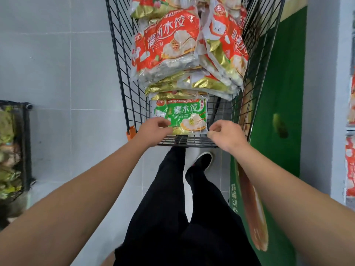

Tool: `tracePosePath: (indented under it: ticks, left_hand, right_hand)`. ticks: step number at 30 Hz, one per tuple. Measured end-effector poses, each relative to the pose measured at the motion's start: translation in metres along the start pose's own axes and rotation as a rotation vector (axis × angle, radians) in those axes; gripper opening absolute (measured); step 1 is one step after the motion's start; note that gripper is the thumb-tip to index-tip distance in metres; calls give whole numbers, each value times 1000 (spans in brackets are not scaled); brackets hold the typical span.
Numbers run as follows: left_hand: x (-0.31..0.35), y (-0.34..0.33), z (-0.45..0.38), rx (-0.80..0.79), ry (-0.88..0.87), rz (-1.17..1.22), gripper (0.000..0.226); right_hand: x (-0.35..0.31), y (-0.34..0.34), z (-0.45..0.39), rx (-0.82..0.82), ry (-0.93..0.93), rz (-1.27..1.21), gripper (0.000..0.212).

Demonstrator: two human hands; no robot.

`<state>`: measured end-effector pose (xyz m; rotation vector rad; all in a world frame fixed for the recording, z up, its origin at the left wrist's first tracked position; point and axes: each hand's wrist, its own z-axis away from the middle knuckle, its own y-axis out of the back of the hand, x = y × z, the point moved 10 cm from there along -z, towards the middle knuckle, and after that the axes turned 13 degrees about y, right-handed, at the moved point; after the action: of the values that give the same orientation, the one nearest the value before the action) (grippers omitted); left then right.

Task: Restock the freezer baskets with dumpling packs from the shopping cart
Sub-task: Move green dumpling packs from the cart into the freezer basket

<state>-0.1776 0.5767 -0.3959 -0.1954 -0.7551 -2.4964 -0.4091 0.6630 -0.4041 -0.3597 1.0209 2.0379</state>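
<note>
Both hands reach into the shopping cart [123,77]: the left hand [153,129] and right hand [224,133], fingers curled, seem to pinch the green pack [182,116] marked 素水饺 at its near corners. Lifting it could topple the red packs [169,45] reading 水饺 piled behind.

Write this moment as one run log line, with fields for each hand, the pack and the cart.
left hand: grips green pack's left edge | right hand: pinches its right corner | green pack: in cart, nearest end | cart: red packs piled behind
</note>
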Motion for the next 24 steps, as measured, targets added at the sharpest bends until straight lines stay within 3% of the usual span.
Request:
tracePosePath:
  ticks: [3,7,15,18,24]
  left_hand:
    - [4,10,-31,54,123,230,32]
    - [-1,-1,-78,36,276,326,46]
    - [-13,-36,-148,-46,394,173,66]
    - [-14,-41,-153,-64,401,176,63]
    - [-18,-36,-160,-22,398,170,54]
  right_hand:
    - [5,-4,-40,60,-102,-167,25]
    - [32,-32,-85,65,-274,-299,38]
    - [75,-85,-151,166,-589,-548,42]
    - [84,-93,-156,251,-692,-495,40]
    - [99,-86,-160,270,-676,-431,27]
